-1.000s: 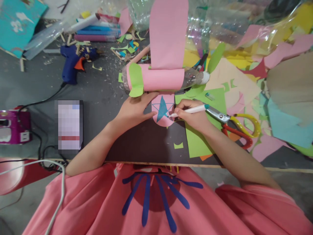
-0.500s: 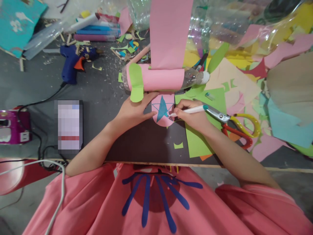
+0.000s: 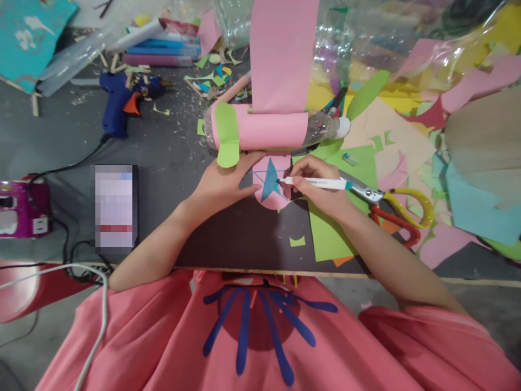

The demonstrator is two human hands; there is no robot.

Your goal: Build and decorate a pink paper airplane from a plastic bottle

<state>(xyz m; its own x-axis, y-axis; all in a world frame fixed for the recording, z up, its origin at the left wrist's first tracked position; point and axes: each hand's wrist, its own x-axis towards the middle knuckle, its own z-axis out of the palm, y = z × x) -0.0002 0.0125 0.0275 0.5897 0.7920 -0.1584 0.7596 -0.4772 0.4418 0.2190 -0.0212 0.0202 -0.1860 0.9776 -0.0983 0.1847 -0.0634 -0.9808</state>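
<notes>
My right hand (image 3: 321,187) grips a white marker (image 3: 319,183) with a teal end, its tip on a blue star (image 3: 268,183) drawn on a pink paper wing (image 3: 272,198). My left hand (image 3: 222,184) lies flat with fingers spread, pressing down the wing's left side. The wing belongs to a plastic bottle (image 3: 321,129) wrapped in pink paper (image 3: 268,130), with a second long pink wing (image 3: 283,54) pointing away and a green paper fin (image 3: 227,136) at its left end.
Red and yellow scissors (image 3: 391,209) lie right of my hand on green paper (image 3: 331,233). A blue glue gun (image 3: 122,98) and markers (image 3: 163,51) are at the back left, a phone (image 3: 114,206) and a purple device (image 3: 22,209) to the left. Coloured paper scraps (image 3: 459,146) cover the right side.
The marker tip has moved up and left, from the star's lower right point to its right side. The marker now lies more level. My left hand has stayed put.
</notes>
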